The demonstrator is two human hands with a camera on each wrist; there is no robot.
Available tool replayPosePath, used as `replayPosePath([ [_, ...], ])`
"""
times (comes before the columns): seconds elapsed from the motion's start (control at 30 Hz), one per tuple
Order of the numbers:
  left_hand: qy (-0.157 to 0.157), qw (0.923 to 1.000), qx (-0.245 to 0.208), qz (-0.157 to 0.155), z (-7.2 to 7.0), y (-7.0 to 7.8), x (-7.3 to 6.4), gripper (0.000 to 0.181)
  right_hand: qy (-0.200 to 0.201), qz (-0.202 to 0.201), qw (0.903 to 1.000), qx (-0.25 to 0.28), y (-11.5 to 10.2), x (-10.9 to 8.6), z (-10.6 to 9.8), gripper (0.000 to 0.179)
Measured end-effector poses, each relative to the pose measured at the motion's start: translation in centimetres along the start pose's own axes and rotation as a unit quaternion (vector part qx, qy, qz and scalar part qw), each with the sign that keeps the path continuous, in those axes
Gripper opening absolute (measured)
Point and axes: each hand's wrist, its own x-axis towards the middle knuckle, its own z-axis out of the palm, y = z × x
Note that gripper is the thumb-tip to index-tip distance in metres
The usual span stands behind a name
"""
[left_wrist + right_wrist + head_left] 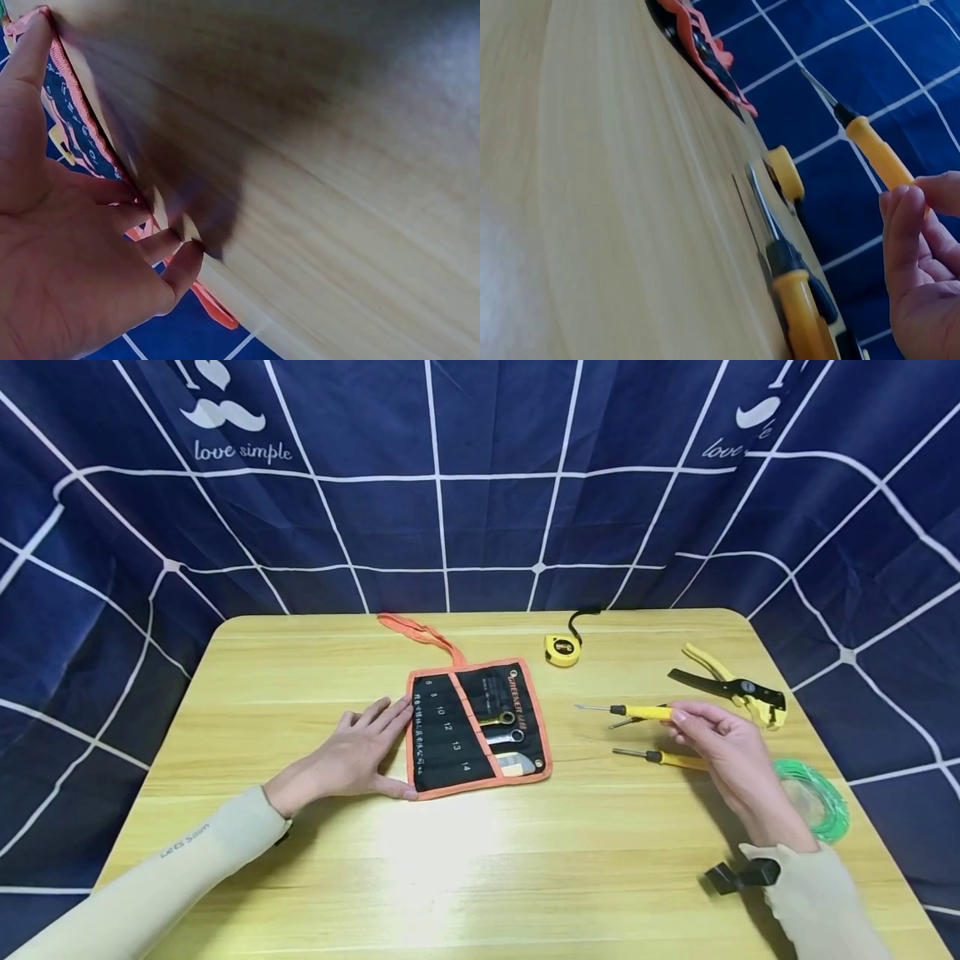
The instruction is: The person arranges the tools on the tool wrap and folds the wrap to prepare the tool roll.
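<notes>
A black tool pouch with orange trim lies on the table, with wrenches and a putty-knife-like blade showing in its pockets. My left hand rests at its left edge, thumb and fingers spread; in the left wrist view the thumb touches the orange trim. Between thumb and fingers, my right hand pinches the yellow handle end of a screwdriver, raised above the table with its tip pointing left. A second yellow-handled screwdriver lies on the table below it.
At the back stands a yellow tape measure with a black strap. Yellow-and-black wire strippers lie at the right, and a coil of green wire sits beside my right wrist. A dark blue curtain hangs behind the table.
</notes>
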Motion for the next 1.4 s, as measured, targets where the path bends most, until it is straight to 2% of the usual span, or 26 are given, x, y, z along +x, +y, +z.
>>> replayPosePath([
  [0.17, 0.009, 1.0000, -0.001, 0.003, 0.3, -0.1, 0.0, 0.128, 0.000, 0.014, 0.9999, -0.001, 0.2, 0.9, 1.3, 0.020],
  [0.4, 0.010, 0.9998, 0.012, -0.008, 0.5, -0.2, 0.0, 0.128, 0.001, 0.048, 0.9988, -0.012, 0.6, 2.3, 3.2, 0.016],
  [0.67, 0.010, 0.9983, 0.050, -0.028, 0.7, -0.2, 0.0, 0.129, -0.001, 0.047, 0.9979, -0.044, 0.9, 3.8, 5.0, 0.013],
  [0.97, -0.006, 0.9965, 0.068, -0.049, 0.4, 0.0, 0.2, 0.129, -0.006, 0.056, 0.9956, -0.075, 1.6, 5.6, 7.4, 0.021],
  [1.2, -0.025, 0.9951, 0.064, -0.071, 0.2, 0.1, -0.3, 0.132, -0.021, 0.082, 0.9912, -0.102, 2.4, 7.1, 8.7, 0.040],
  [1.4, -0.022, 0.9950, 0.068, -0.070, 0.2, 0.3, -0.4, 0.131, -0.026, 0.088, 0.9893, -0.113, 3.1, 7.9, 9.2, 0.036],
])
